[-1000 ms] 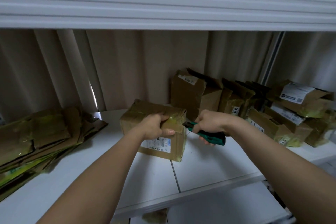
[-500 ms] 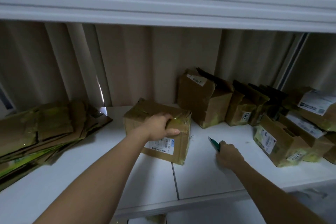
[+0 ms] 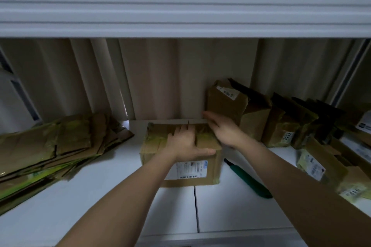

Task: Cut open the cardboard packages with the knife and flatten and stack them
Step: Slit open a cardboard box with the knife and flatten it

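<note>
A taped brown cardboard box [image 3: 192, 172] with a white label stands on the white shelf [image 3: 230, 212] in the middle. My left hand [image 3: 185, 144] lies on its top, thumb hooked over the front edge, fingers at the centre seam. Above the box's far right corner is my right hand [image 3: 222, 129], fingers straight, holding nothing. The green utility knife [image 3: 249, 180] lies on the shelf to the right of the box, partly behind my right forearm.
A pile of flattened cardboard [image 3: 46, 150] lies at the left. Several unopened and opened boxes [image 3: 281, 124] crowd the back right and right side. A white upper shelf edge [image 3: 180, 4] hangs overhead. Beige curtain folds form the back.
My right hand put the knife down on the shelf and moved up to the box's far right corner. My left hand stayed on the box top, and the camera moved closer.
</note>
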